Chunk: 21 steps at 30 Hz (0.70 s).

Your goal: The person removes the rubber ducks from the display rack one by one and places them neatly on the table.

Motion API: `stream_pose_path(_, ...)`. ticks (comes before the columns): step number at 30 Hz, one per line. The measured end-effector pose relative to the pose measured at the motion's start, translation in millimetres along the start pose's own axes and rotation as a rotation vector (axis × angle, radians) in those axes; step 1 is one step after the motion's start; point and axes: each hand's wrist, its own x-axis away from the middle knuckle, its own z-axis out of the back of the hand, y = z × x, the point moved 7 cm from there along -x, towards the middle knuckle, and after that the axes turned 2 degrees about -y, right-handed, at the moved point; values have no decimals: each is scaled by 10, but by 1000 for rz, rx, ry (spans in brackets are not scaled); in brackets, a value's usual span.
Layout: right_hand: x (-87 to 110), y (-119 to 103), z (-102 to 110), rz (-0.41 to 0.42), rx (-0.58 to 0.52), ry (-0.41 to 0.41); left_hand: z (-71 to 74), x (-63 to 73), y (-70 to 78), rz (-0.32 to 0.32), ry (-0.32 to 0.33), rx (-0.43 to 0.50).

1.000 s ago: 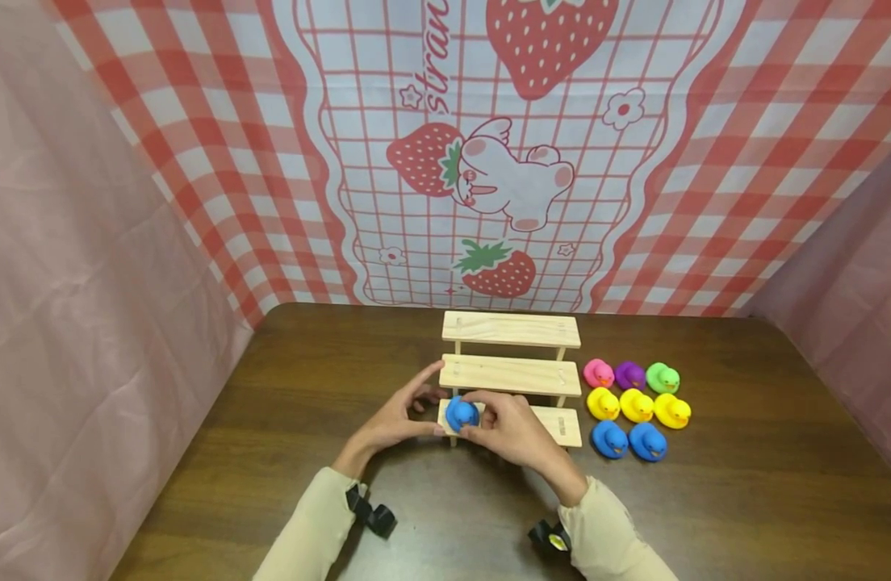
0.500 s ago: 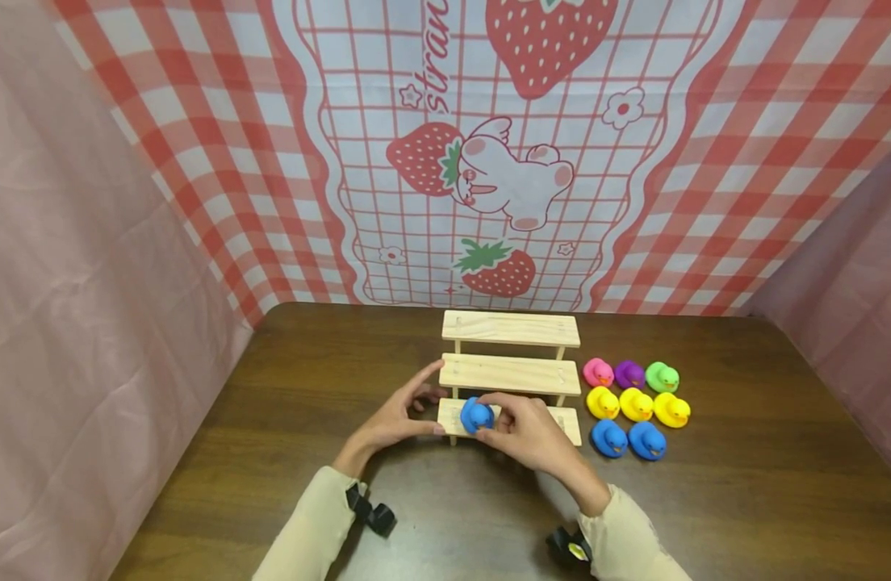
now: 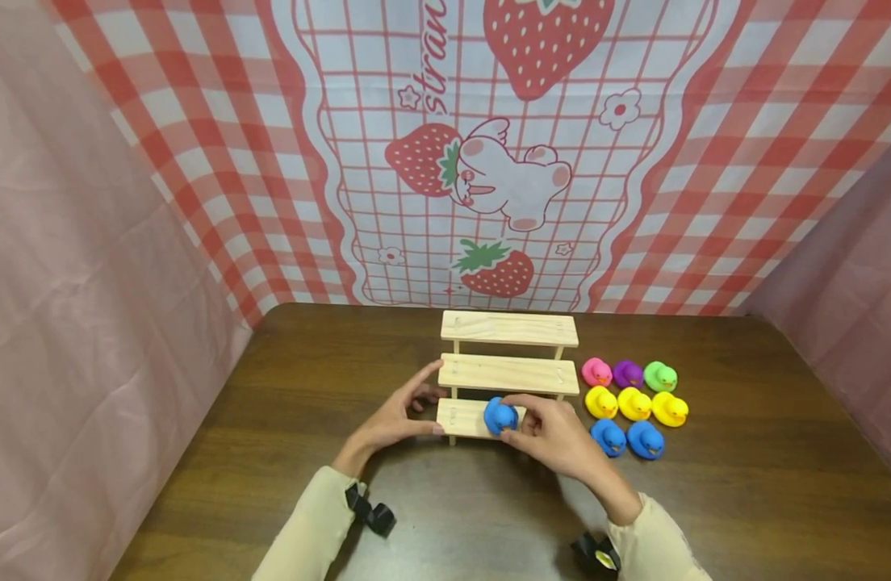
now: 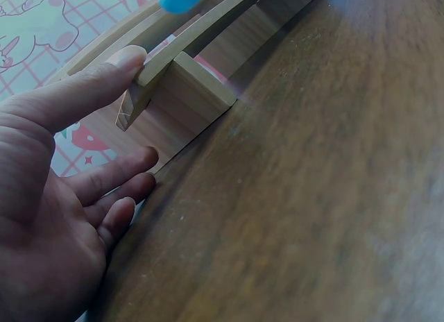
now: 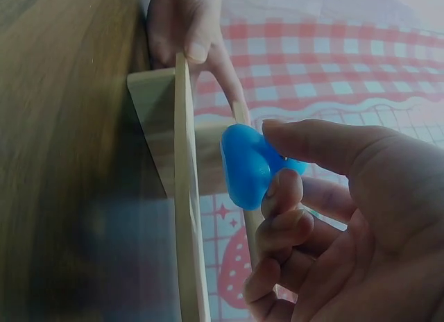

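My right hand pinches a blue rubber duck between thumb and fingers, over the middle of the lowest step of a three-tier wooden stand. In the right wrist view, a small gap shows between the duck and the step's board. At the stand's left end is my left hand. Its thumb rests on the lowest step's end, and its index finger reaches up to the middle step. The other fingers lie loosely bent beside the stand's side piece.
Right of the stand, rubber ducks sit in rows: pink, purple and green at the back, yellow ones in the middle, two blue ones in front. A checked strawberry cloth hangs behind the brown table.
My right hand has carried the blue duck rightward along the lowest step, from its left end to about its middle. My left hand has stayed at the stand's left end.
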Motion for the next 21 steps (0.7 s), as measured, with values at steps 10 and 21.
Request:
stream_pose_path(10,124,103,167,-32,14,37,-10,3,8,9,-2,7)
stream_pose_path(21,312,260,420,-89,2,59,-2,14,29,12,0,9)
